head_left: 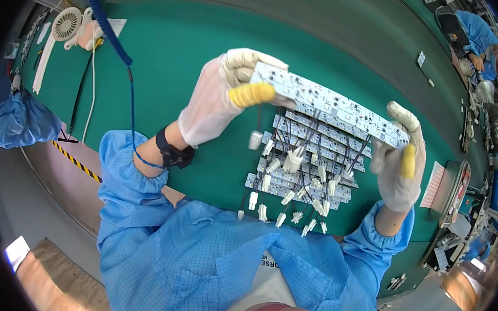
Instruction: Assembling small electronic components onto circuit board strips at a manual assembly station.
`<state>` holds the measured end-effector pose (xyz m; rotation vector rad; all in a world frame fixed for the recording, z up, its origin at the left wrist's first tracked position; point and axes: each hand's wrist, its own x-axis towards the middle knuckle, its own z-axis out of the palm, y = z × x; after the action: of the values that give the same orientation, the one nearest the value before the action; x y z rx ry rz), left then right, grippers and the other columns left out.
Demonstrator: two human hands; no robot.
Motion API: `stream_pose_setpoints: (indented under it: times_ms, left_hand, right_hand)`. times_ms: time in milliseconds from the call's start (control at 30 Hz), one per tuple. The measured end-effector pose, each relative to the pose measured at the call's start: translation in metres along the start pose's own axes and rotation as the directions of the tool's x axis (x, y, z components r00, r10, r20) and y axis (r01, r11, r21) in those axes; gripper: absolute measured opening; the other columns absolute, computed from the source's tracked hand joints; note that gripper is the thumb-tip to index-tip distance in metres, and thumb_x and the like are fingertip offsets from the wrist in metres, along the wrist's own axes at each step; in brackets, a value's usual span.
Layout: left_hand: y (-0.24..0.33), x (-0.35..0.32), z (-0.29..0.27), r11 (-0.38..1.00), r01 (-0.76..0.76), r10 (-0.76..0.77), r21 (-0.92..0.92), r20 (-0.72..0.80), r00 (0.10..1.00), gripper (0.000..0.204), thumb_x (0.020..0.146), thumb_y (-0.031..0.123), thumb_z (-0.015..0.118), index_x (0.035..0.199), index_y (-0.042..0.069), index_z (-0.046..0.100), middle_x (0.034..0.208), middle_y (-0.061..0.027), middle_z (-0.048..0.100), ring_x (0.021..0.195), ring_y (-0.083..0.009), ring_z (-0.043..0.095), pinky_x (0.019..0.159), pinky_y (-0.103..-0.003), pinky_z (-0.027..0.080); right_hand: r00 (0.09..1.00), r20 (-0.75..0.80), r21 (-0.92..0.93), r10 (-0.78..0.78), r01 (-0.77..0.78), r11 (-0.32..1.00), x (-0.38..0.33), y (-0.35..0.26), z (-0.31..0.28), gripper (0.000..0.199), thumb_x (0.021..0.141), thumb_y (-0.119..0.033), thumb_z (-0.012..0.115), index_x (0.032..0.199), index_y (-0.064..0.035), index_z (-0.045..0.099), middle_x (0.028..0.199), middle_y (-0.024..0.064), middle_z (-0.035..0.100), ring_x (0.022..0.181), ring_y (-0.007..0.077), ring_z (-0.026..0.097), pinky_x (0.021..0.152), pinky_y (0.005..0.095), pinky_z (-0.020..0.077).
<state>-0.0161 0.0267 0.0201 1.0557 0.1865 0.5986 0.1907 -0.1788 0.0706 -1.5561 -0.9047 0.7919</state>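
Note:
Between my two hands is a long white circuit board [334,104], tilted and raised over the mat, its face dotted with small parts. My left hand [221,93], gloved with a yellow finger cot on the thumb, pinches its left end. At the opposite end, my right hand [400,163] grips it, also gloved with a yellow cot. Beneath lie several similar circuit boards [281,184] in overlapping rows. Dark wires run from them to white plug connectors [293,160], which spread toward my body. Whether another board sits behind the held one, I cannot tell.
A green mat [170,40] covers the bench. At the far left are a small white fan [67,24] and cables. A blue coiled cord [105,21] hangs down to my left wrist strap. Right of my hand stands a tray [455,193]. Another person's blue sleeve [477,30] shows far right.

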Motion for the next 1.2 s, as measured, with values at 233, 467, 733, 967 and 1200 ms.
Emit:
stream_pose_setpoints:
  times_ms: [233, 467, 733, 967, 1200]
  left_hand:
    - [0.007, -0.003, 0.004, 0.484, -0.323, 0.176, 0.813, 0.271, 0.946, 0.046, 0.069, 0.030, 0.078, 0.108, 0.011, 0.066, 0.090, -0.0038, 0.070, 0.075, -0.0133, 0.065, 0.071, -0.025, 0.050]
    - [0.001, -0.004, -0.002, 0.653, -0.216, 0.156, 0.726, 0.150, 0.976, 0.047, 0.066, 0.039, 0.077, 0.104, 0.013, 0.069, 0.085, -0.0024, 0.069, 0.071, -0.0149, 0.065, 0.069, -0.026, 0.050]
    - [0.006, -0.003, -0.002, 0.726, -0.244, 0.093, 0.643, 0.259, 0.961, 0.055, 0.070, 0.032, 0.080, 0.108, -0.003, 0.062, 0.093, -0.0114, 0.065, 0.084, -0.0171, 0.063, 0.074, -0.027, 0.050]
    - [0.006, -0.003, -0.009, 0.706, -0.062, 0.012, 0.705, 0.075, 0.997, 0.066, 0.071, 0.046, 0.075, 0.111, -0.004, 0.058, 0.103, -0.0157, 0.065, 0.093, -0.0215, 0.065, 0.084, -0.033, 0.052]
    - [-0.005, -0.004, -0.004, 0.762, -0.156, 0.190, 0.629, 0.014, 0.982, 0.066, 0.069, 0.048, 0.073, 0.110, -0.002, 0.062, 0.100, -0.0108, 0.066, 0.086, -0.0156, 0.066, 0.077, -0.026, 0.052]
  right_hand:
    - [0.991, -0.123, 0.038, -0.042, 0.047, 0.998, -0.003, 0.033, -0.016, 0.037, 0.092, -0.026, 0.055, 0.117, 0.0011, 0.051, 0.060, -0.0035, 0.046, 0.046, 0.0011, 0.034, 0.044, 0.0161, 0.0226]
    - [0.997, -0.057, 0.081, 0.059, -0.054, 0.995, -0.007, 0.026, -0.028, 0.028, 0.092, -0.007, 0.052, 0.117, 0.0055, 0.051, 0.095, 0.0037, 0.056, 0.059, 0.0029, 0.045, 0.054, 0.0149, 0.0340]
    - [0.994, -0.106, 0.022, -0.019, 0.021, 1.000, -0.014, 0.023, -0.031, 0.038, 0.089, -0.018, 0.060, 0.117, 0.0049, 0.050, 0.099, 0.0065, 0.058, 0.064, 0.0048, 0.044, 0.055, 0.0167, 0.0323]
    - [0.999, -0.003, 0.172, -0.041, 0.041, 0.984, -0.018, 0.026, -0.029, 0.038, 0.090, -0.018, 0.059, 0.118, 0.0053, 0.050, 0.102, 0.0085, 0.060, 0.063, 0.0056, 0.049, 0.054, 0.0168, 0.0342]
    - [0.982, -0.099, 0.035, -0.159, 0.163, 0.986, -0.017, 0.020, -0.021, 0.040, 0.088, -0.014, 0.062, 0.120, 0.0064, 0.047, 0.108, 0.0112, 0.060, 0.077, 0.0111, 0.057, 0.066, 0.0205, 0.0447]
